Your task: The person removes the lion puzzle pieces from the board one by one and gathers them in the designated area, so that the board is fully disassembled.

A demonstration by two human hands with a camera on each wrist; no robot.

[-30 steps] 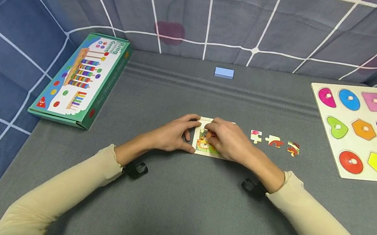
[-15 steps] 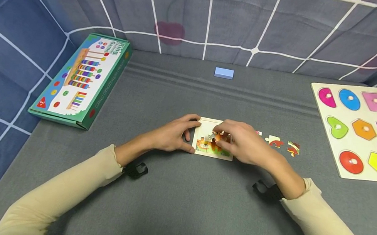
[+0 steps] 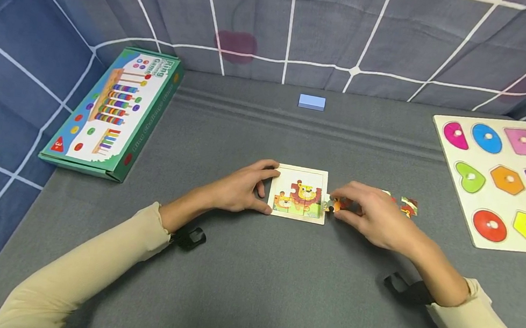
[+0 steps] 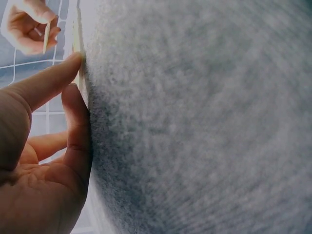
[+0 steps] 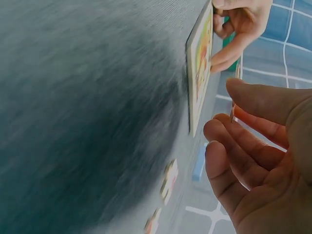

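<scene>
Right fingers [image 5: 241, 151] pinching, left fingers [image 3: 268, 174] perhaps gripping

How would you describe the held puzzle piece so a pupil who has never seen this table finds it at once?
On the grey table, find the wooden tray touched by the left hand. By its right edge, the right hand pinches the puzzle piece, partly orange. Other pieces lie in the tray or on the table; only this one is held up.

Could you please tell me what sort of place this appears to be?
Perhaps a screened-off play or demonstration table: checked cloth rises behind it, and a jigsaw and a game box lie on it. The wider room is out of view.
</scene>
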